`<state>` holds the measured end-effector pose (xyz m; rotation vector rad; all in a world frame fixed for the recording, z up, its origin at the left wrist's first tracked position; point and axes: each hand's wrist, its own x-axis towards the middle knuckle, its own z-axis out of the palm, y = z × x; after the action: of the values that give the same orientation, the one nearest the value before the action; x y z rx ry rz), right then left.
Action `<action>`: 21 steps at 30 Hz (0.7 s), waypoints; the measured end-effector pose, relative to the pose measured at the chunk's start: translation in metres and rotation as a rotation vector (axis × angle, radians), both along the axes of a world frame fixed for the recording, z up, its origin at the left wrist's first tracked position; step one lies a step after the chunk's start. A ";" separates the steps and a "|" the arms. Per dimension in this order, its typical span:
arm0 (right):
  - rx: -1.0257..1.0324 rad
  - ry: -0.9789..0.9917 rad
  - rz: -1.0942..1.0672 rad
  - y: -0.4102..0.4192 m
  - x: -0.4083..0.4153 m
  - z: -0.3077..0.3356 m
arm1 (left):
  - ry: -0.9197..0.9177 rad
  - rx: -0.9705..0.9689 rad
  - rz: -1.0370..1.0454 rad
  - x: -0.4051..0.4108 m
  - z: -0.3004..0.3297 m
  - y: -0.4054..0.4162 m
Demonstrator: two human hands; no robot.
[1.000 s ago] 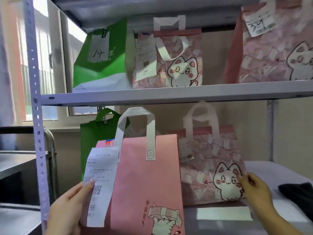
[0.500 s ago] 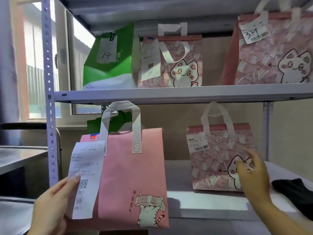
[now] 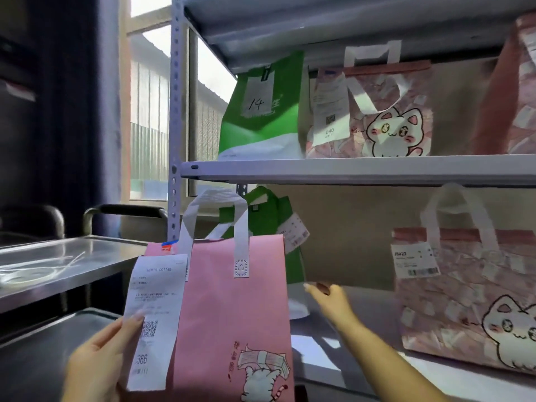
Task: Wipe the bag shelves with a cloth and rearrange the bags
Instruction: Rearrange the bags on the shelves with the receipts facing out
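Two hands are in view. At near left, your left hand point(image 3: 98, 364) grips the plain pink bag point(image 3: 232, 314) by its left edge, thumb pinning the receipt point(image 3: 153, 311), and holds it upright at the lower shelf's point(image 3: 362, 323) front. Just right of it, your right hand point(image 3: 330, 300) reaches far into the shelf with fingers straight, grasping nothing. The green bag point(image 3: 275, 224) stands upright just beyond those fingertips, to the far left, so the right hand is nearer. The cat bag point(image 3: 470, 300) sits well apart at right.
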<state>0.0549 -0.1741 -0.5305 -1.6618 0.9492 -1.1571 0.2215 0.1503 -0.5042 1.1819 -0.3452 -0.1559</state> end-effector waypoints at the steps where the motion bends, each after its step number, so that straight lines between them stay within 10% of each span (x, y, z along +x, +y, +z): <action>1: 0.005 0.013 0.024 0.004 0.005 0.001 | -0.006 -0.052 -0.036 0.008 -0.005 0.001; 21: -0.258 0.160 -0.424 0.019 -0.075 0.004 | 0.043 -0.179 -0.105 0.016 -0.015 -0.007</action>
<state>-0.0202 -0.1550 -0.5270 -1.8314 1.3463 -1.4933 0.2380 0.1436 -0.5192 0.9826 -0.3765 -0.2368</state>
